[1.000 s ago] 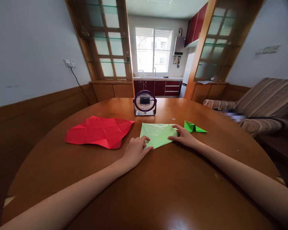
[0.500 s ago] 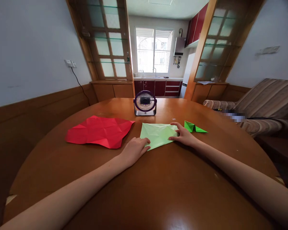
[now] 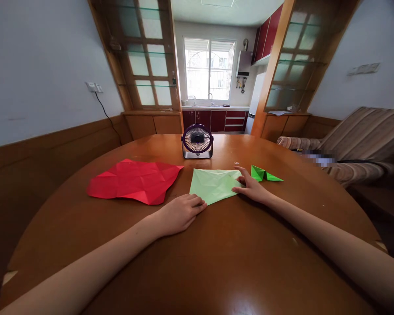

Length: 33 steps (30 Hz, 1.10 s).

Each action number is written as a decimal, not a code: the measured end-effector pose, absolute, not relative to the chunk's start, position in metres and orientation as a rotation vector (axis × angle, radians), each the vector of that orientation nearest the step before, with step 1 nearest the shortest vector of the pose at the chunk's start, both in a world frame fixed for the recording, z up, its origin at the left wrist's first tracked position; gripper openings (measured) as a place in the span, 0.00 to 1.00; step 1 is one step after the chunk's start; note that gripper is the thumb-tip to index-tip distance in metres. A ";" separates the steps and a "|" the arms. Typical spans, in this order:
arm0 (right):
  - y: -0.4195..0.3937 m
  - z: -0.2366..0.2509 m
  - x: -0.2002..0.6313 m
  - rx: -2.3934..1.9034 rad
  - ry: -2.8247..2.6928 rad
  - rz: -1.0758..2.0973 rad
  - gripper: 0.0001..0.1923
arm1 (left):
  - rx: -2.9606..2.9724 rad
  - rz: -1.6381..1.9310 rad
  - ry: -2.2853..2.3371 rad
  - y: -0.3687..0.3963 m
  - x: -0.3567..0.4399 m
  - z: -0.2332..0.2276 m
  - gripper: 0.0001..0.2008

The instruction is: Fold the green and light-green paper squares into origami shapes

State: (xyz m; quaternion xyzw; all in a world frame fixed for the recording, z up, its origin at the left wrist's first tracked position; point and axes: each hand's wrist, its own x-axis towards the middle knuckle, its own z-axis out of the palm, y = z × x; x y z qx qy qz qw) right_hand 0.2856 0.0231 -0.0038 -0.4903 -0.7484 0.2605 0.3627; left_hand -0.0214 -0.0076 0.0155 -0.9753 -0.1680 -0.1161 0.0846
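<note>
A light green sheet of paper [image 3: 213,186], creased across its surface, lies in front of me on the table. At its near left edge is my left hand [image 3: 184,213], closed, with the fingertips pressed together on the near corner. My right hand [image 3: 252,189] holds the paper's right edge; its thumb rests on top, the index finger reaches along the far corner, and the other fingers curl at the edge, partly hidden. Just beyond the right hand stands a folded bright green paper piece [image 3: 261,173]. To the left lies a creased red sheet of paper [image 3: 134,181].
A small purple desk fan [image 3: 197,139] stands behind the papers on the round wooden table [image 3: 236,262]. On the right is a striped sofa [image 3: 374,135]. Glass-shelved cabinets and a kitchen window are farther back.
My left hand has slid slightly down, its fingers drawn together at the paper's near corner. The right hand stays at the right edge. The view has shifted a little.
</note>
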 end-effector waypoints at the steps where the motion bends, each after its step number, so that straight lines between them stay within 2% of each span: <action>1: 0.023 -0.004 0.285 -1.265 -1.935 0.657 0.39 | -2.913 -0.334 -0.527 -0.010 -0.020 0.017 0.17; 8: 0.022 -0.005 0.284 -1.274 -1.970 0.589 0.36 | -2.807 -0.254 -0.642 -0.015 0.005 0.019 0.20; 25: 0.020 -0.008 0.282 -1.203 -1.895 0.448 0.31 | -2.906 -0.306 -0.624 -0.003 0.030 0.016 0.24; 33: 0.023 -0.009 0.286 -1.245 -1.903 0.517 0.30 | -2.926 -0.340 -0.648 0.001 0.039 0.012 0.23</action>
